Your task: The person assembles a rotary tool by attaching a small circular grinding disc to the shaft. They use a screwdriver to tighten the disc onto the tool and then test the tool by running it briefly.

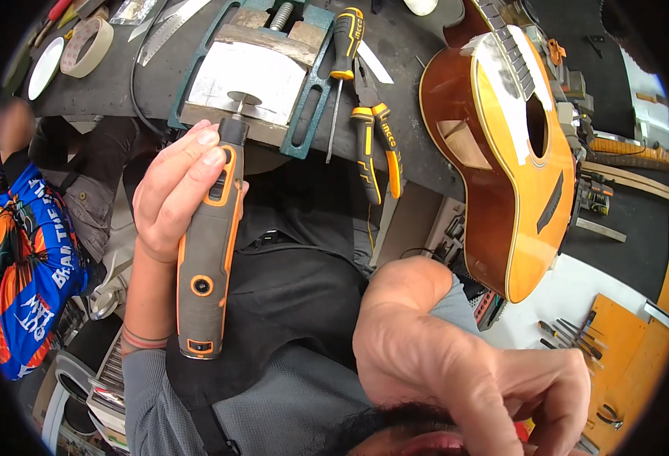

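Observation:
My left hand (178, 182) is closed round a grey and orange rotary tool (211, 258), its nose pointing away from me. A small round disc (245, 98) on the tool's shaft is just over a pale, flat-faced block (232, 72) at the jaws of a green bench vise (305, 114). Whether the disc touches the block I cannot tell. My right hand (456, 357) is raised close to the camera at the lower right, its fingers curled in. What those fingers hold, if anything, is partly hidden; a bit of red shows near them.
Right of the vise lie a screwdriver (347, 45) and yellow-black pliers (366, 144). An acoustic guitar (494, 159) with white covering on its top lies farther right. Tape (87, 47) and a steel ruler (169, 34) are at the upper left. Another person in a blue patterned shirt (34, 258) is at left.

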The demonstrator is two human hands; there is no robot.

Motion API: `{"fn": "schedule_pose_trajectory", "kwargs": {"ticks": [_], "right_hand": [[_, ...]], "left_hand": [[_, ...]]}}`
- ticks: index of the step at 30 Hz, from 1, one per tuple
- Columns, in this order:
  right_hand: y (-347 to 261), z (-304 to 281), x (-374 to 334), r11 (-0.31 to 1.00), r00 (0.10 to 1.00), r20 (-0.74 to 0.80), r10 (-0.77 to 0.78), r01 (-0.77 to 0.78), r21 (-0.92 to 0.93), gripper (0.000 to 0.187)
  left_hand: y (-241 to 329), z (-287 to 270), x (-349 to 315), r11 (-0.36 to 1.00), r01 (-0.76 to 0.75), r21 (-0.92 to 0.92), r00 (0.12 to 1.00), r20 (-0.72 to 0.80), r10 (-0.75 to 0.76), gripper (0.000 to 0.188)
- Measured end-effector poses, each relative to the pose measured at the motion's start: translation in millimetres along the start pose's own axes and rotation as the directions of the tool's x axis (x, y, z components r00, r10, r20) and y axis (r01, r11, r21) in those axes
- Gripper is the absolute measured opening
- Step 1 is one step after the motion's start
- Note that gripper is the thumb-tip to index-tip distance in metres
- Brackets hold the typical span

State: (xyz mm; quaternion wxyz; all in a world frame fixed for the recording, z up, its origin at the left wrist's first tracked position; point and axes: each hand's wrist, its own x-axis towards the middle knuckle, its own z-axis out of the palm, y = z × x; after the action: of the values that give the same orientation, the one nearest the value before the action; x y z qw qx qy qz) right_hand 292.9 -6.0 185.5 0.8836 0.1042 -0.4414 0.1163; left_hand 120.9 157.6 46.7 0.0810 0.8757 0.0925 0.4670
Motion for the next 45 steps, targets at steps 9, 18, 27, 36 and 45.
{"fn": "schedule_pose_trajectory", "kwargs": {"ticks": [9,18,27,36,45], "right_hand": [[-49.0,-3.3,34.2,0.715,0.716,0.008,0.698,-0.697,-0.051,0.024],[9.8,-3.7,-7.9,0.989,0.989,0.053,-0.136,0.139,-0.051,0.023],[-30.1,6.4,-24.0,0.986,0.983,-0.144,0.117,-0.098,0.136,0.011],[12.0,-26.8,17.7,0.667,0.780,0.082,0.620,-0.469,-0.578,0.014],[-13.1,-51.3,-2.0,0.388,0.659,0.229,0.716,-0.104,-0.916,0.022]], "left_hand": [[-1.3,-2.3,-4.8,1.000,0.008,0.019,1.000,0.003,-0.008,0.060],[-0.7,0.2,-2.7,1.000,-0.012,0.004,1.000,0.005,0.012,0.060],[-0.2,0.8,-3.4,1.000,0.003,0.014,1.000,-0.002,-0.003,0.059],[3.5,5.0,-3.9,0.998,0.046,-0.040,0.994,-0.096,-0.050,0.056],[-2.6,7.4,-5.1,0.997,0.016,-0.080,0.996,-0.085,-0.022,0.055]]}}
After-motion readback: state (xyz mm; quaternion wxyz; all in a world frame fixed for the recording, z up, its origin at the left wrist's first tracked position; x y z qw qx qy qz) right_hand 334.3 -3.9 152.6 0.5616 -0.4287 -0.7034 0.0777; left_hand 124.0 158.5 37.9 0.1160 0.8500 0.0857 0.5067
